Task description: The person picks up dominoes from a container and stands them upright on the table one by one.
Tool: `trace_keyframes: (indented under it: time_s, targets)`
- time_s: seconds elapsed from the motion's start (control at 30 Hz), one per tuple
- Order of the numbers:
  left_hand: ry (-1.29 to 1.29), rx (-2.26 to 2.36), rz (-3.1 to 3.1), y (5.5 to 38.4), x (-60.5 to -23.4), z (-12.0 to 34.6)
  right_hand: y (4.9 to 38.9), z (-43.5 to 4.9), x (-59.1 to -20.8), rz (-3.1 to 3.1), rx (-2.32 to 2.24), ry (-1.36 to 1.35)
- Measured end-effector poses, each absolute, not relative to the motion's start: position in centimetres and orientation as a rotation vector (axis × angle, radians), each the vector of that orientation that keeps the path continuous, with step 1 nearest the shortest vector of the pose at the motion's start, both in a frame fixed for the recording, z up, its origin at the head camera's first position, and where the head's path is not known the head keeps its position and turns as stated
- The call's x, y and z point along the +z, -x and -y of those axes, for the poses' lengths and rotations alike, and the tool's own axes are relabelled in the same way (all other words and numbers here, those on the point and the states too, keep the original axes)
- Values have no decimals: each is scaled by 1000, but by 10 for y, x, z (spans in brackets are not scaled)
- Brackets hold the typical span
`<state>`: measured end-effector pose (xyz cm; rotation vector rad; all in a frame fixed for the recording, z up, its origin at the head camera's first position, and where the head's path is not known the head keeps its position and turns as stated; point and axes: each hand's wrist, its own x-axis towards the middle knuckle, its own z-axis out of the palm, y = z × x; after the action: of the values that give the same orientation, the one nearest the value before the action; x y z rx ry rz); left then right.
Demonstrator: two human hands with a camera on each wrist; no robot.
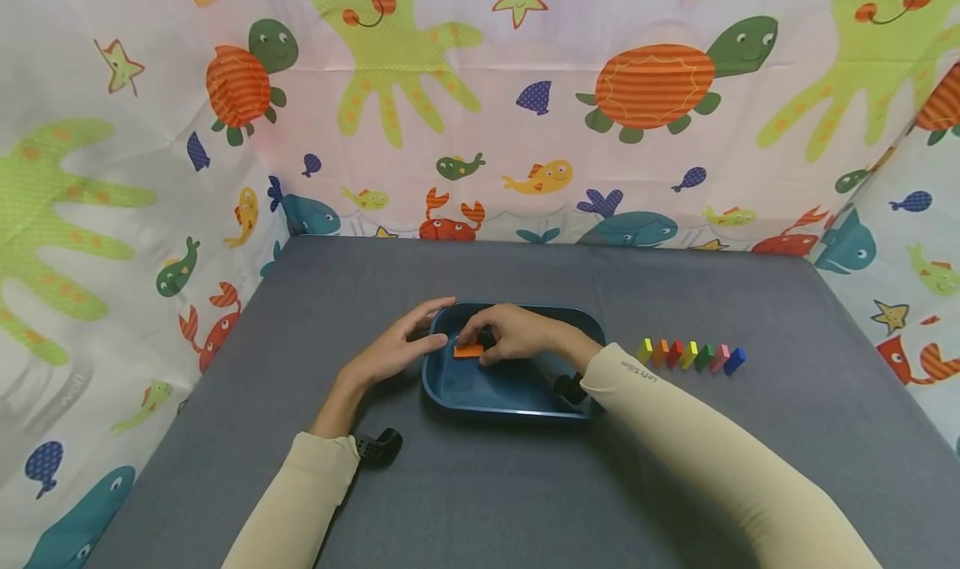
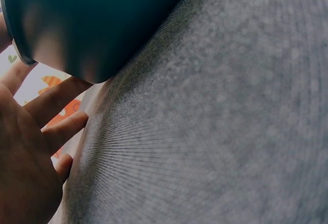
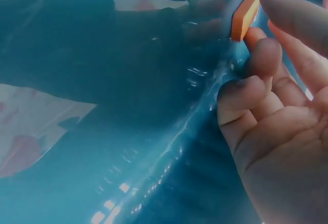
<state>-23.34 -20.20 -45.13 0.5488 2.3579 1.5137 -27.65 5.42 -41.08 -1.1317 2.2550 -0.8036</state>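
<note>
A blue tray (image 1: 480, 394) rests on the grey cloth, with an orange domino block (image 1: 468, 351) inside, near its left end. My right hand (image 1: 517, 333) reaches into the tray and pinches this block between thumb and fingers. In the right wrist view the orange block (image 3: 246, 16) stands against the fingertips, close to the tray's shiny surface. Fingers spread and relaxed, my left hand (image 1: 397, 346) is at the tray's left rim. The left wrist view shows that hand (image 2: 31, 142) along the outer wall of the tray (image 2: 102, 24); whether all fingertips touch it I cannot tell.
Right of the tray, several coloured domino blocks stand upright in a spaced row, from a yellow block (image 1: 645, 351) to a blue block (image 1: 735, 361). A curtain (image 1: 480, 102) printed with sea animals encloses the back and sides of the grey table surface (image 1: 495, 502).
</note>
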Motion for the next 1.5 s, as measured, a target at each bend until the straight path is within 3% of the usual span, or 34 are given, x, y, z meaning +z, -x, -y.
trace_keyframes:
  time_s: [1.5]
  targets:
    - [-529,1519,-2349,231,-452,202,267,-50,-404,-2305,-546,1266]
